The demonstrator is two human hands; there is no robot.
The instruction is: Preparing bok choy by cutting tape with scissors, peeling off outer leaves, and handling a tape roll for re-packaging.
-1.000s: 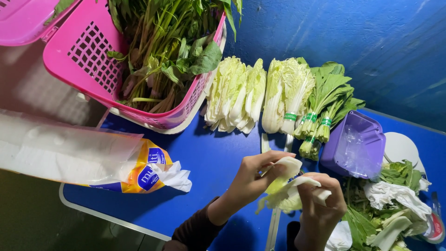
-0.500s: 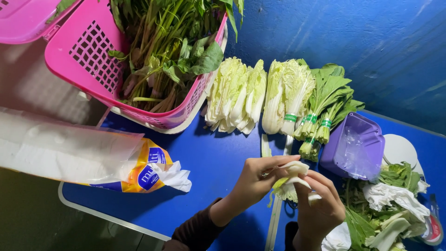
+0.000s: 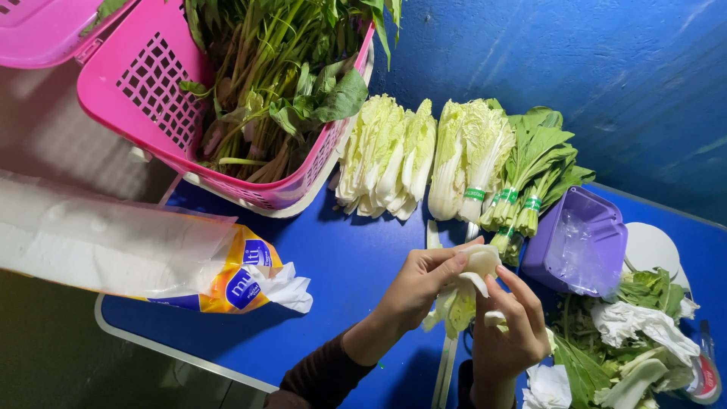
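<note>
My left hand (image 3: 416,284) and my right hand (image 3: 509,329) together hold a small pale bok choy (image 3: 463,291) above the blue table (image 3: 341,257). The left fingers grip its white base from the left, the right fingers pinch it from below and the right. Its yellow-green leaves hang down between the hands. A white strip-like thing (image 3: 445,371) lies on the table under the hands.
A pink basket (image 3: 144,106) of leafy green stalks stands at the back left. Napa cabbages (image 3: 390,155) and banded green bundles (image 3: 530,178) lie behind the hands. A purple tub (image 3: 579,242) and loose leaf trimmings (image 3: 628,341) are at right. A roll of clear bags (image 3: 113,242) lies at left.
Both hands have shifted slightly and turned the bok choy, with the left fingers now closer around its white base. Everything else on the table is still.
</note>
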